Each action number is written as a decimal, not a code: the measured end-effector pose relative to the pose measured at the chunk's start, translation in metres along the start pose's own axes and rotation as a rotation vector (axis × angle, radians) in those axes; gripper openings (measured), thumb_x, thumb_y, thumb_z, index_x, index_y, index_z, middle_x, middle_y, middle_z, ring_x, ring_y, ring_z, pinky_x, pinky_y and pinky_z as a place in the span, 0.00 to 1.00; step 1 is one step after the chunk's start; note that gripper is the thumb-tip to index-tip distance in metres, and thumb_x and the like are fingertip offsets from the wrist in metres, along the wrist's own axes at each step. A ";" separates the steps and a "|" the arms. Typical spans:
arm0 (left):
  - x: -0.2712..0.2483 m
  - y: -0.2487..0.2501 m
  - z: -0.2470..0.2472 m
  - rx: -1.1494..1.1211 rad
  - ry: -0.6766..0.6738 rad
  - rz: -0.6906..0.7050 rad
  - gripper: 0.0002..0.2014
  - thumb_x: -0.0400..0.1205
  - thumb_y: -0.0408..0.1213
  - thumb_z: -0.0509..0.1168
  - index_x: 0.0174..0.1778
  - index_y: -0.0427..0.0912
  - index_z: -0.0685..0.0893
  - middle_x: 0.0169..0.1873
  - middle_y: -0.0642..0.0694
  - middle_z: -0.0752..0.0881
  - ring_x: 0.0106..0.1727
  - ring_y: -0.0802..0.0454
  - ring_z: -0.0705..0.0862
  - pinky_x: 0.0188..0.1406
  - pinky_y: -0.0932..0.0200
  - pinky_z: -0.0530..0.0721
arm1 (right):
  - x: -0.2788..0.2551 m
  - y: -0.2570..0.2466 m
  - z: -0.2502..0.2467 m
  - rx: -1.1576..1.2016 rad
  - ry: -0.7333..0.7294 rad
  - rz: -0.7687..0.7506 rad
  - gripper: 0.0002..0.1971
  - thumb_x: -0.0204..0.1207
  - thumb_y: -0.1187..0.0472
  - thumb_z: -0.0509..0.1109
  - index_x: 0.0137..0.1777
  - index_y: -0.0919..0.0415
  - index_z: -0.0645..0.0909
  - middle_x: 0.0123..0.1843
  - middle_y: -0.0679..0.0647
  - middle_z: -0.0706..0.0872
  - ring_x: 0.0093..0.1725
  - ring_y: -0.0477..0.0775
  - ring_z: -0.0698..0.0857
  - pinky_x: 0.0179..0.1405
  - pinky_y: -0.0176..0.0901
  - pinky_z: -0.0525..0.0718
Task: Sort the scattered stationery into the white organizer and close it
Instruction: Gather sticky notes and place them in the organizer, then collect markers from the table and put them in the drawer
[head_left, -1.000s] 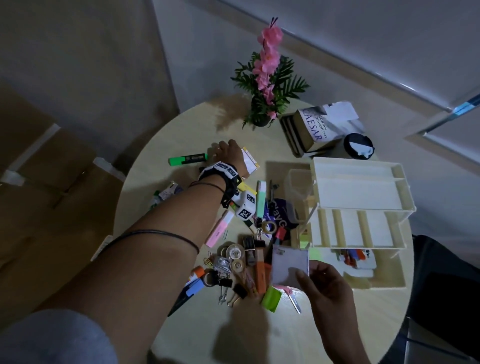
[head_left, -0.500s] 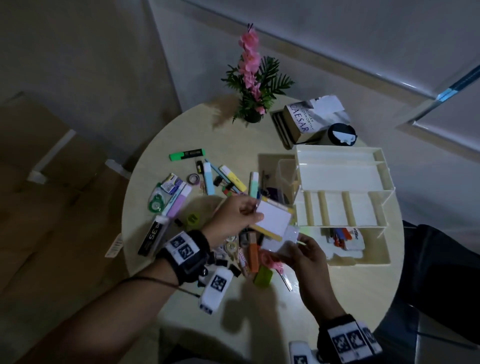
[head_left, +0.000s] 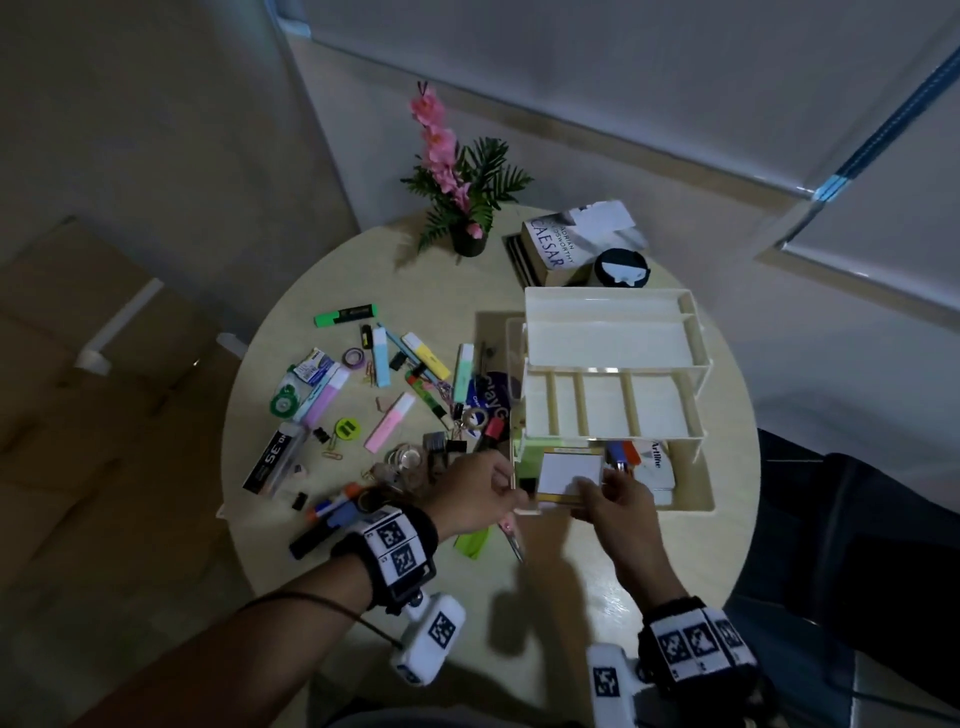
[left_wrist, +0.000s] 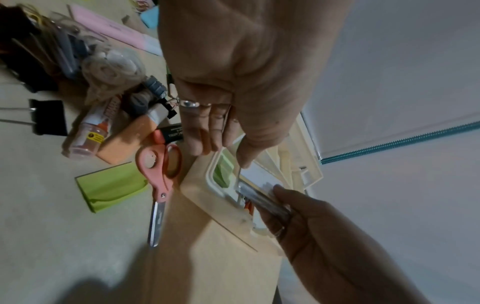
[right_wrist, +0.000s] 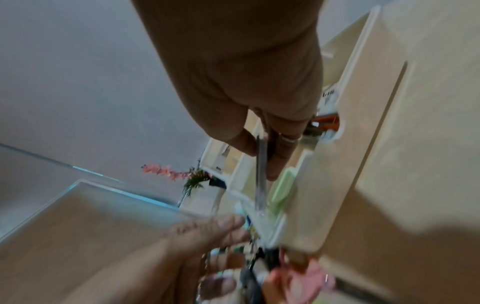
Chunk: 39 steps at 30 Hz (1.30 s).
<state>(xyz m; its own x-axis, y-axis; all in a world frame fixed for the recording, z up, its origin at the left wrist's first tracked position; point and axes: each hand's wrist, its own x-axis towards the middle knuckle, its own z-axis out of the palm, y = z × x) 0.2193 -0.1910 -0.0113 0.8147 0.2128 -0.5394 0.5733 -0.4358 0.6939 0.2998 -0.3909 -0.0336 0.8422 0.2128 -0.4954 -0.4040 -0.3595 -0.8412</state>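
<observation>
- Stationery (head_left: 384, 410) lies scattered on the round pale bench (head_left: 571, 561): pastel highlighters, black binder clips, tape rolls, pink-handled scissors (left_wrist: 158, 174).
- Right hand (head_left: 618, 506) pinches a flat white pad (head_left: 570, 473) with a yellow edge, over the lowest tray.
- Left hand (head_left: 475, 496) has its fingers curled at the pad's left edge, thumb touching it.
- White organizer (head_left: 608, 374), smooth plastic, stands open in stepped tiers; green notes (left_wrist: 223, 171) sit in its bottom tray.
- Beyond it are a book (head_left: 566, 241) and a potted pink flower (head_left: 457, 192).

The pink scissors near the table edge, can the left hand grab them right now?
Probably not straight away: the left hand is pinching the white notepad at the white organizer. The pink-handled scissors lie uncovered just beside it, once it lets go.
</observation>
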 end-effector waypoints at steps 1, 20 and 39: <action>0.002 0.001 0.005 0.049 0.005 0.000 0.19 0.83 0.48 0.75 0.66 0.44 0.84 0.55 0.50 0.86 0.55 0.52 0.85 0.52 0.58 0.83 | 0.011 0.005 -0.010 -0.040 0.016 0.006 0.06 0.85 0.65 0.73 0.49 0.69 0.87 0.42 0.63 0.94 0.44 0.65 0.94 0.49 0.63 0.94; -0.004 0.006 0.026 0.232 0.069 0.011 0.25 0.83 0.44 0.72 0.77 0.45 0.80 0.69 0.46 0.80 0.69 0.46 0.81 0.71 0.43 0.82 | 0.067 0.016 0.030 -0.437 0.002 -0.042 0.05 0.80 0.62 0.77 0.49 0.65 0.91 0.46 0.60 0.93 0.48 0.60 0.91 0.52 0.53 0.90; -0.039 -0.091 -0.059 0.073 0.234 -0.050 0.10 0.83 0.35 0.72 0.60 0.42 0.90 0.57 0.46 0.90 0.57 0.51 0.87 0.57 0.58 0.87 | 0.030 -0.001 0.030 -0.836 -0.029 -0.441 0.05 0.75 0.67 0.79 0.47 0.69 0.89 0.41 0.66 0.90 0.42 0.68 0.89 0.42 0.52 0.85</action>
<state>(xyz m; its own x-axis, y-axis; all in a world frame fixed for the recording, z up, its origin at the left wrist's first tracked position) 0.1405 -0.1076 -0.0257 0.7886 0.4286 -0.4409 0.6122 -0.4798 0.6285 0.3146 -0.3570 -0.0543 0.8443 0.5032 -0.1843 0.3451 -0.7736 -0.5314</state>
